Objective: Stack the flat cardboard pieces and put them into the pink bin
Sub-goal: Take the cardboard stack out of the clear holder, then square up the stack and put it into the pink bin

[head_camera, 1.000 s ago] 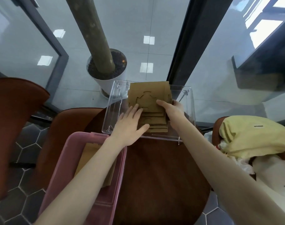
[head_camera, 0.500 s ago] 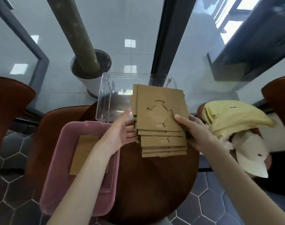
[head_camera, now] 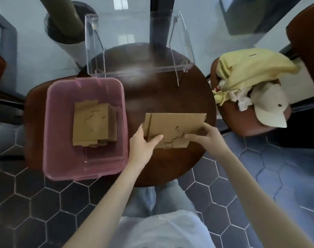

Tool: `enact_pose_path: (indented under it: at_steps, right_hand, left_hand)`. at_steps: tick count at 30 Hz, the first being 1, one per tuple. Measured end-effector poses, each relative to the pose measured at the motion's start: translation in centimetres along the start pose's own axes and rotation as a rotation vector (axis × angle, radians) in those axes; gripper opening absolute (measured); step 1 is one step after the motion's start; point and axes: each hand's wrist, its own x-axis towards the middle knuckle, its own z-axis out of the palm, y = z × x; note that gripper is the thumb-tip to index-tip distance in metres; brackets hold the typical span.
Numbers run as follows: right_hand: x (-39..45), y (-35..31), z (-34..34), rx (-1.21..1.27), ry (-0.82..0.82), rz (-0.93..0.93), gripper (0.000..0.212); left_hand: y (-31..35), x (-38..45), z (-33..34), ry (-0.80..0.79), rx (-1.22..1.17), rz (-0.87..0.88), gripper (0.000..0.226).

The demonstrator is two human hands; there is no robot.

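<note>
I see both hands gripping a stack of flat cardboard pieces [head_camera: 174,128] above the round tabletop [head_camera: 163,97], just right of the pink bin [head_camera: 59,126]. The stack's long axis runs left to right, its face tilted up toward me. My left hand [head_camera: 143,144] pinches the left edge, thumb on top; my right hand [head_camera: 206,136] pinches the lower right corner the same way. Another cardboard pile [head_camera: 91,126] lies flat inside the bin, long axis pointing away from me.
</note>
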Motion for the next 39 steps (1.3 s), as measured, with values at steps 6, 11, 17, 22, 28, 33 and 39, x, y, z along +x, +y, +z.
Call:
enact_pose_path:
  at_steps: [6, 11, 17, 22, 28, 33, 39]
  right_hand:
    - [-0.4, 4.6, 2.5, -0.003, 0.109, -0.103, 0.034]
    - [-0.3, 6.2, 4.2, 0.017, 0.171, -0.099, 0.035]
    - [0.0, 6.0, 5.4, -0.012, 0.209, -0.100, 0.055]
    - [0.3, 6.3, 6.3, -0.064, 0.263, -0.047, 0.078]
    - [0.5, 6.6, 6.9, -0.042, 0.317, -0.046, 0.070]
    - [0.2, 6.6, 6.5, -0.069, 0.260, -0.066, 0.066]
    - [0.4, 6.9, 6.4, -0.126, 0.254, -0.082, 0.061]
  left_hand:
    - [-4.5, -0.4, 1.3, 0.089, 0.026, 0.118, 0.043]
    - [-5.9, 0.1, 1.4, 0.107, 0.056, 0.127, 0.050]
    - [-5.9, 0.8, 2.2, 0.138, 0.037, 0.098, 0.057]
    - [-6.6, 0.8, 2.6, 0.131, -0.025, 0.040, 0.060]
    - [-6.7, 0.7, 2.8, 0.129, -0.058, 0.029, 0.061]
    - [-6.7, 0.5, 2.1, 0.104, 0.020, 0.053, 0.060]
    - [-6.9, 0.5, 1.7, 0.104, 0.090, 0.068, 0.059]
